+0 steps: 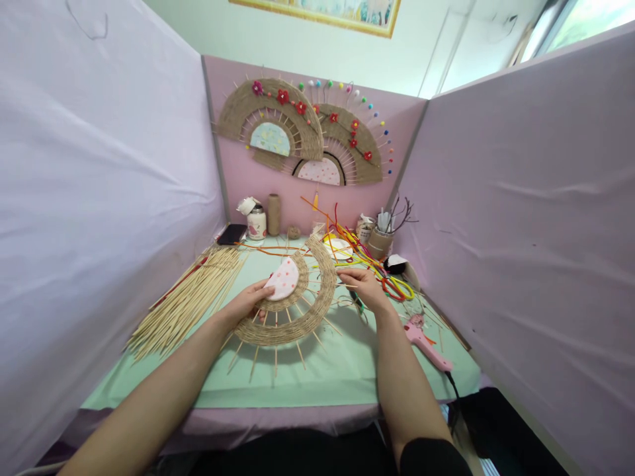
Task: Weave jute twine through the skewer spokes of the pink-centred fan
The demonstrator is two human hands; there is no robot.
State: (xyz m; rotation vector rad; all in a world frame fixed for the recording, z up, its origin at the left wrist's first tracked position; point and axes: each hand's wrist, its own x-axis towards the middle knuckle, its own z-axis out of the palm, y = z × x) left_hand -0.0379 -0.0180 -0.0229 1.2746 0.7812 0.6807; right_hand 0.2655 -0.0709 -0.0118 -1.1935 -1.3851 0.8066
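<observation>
Green-covered table (pixel 327 387) between pale fabric walls (pixel 526 198), framed picture (pixel 322 13) above.

The framed picture (pixel 322 12) is cut off by the top edge. The left hand's (pixel 253 301) fingers are partly hidden behind the woven fan (pixel 290 327). The right fingertips are too small to read clearly.

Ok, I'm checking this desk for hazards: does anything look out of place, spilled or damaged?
Nothing looks spilled or clearly damaged. The pink glue gun seems out of place, lying directly on the pale green tabletop with no stand visible. The bright, bendy craft stems also look untidy, tangled behind it.
</observation>
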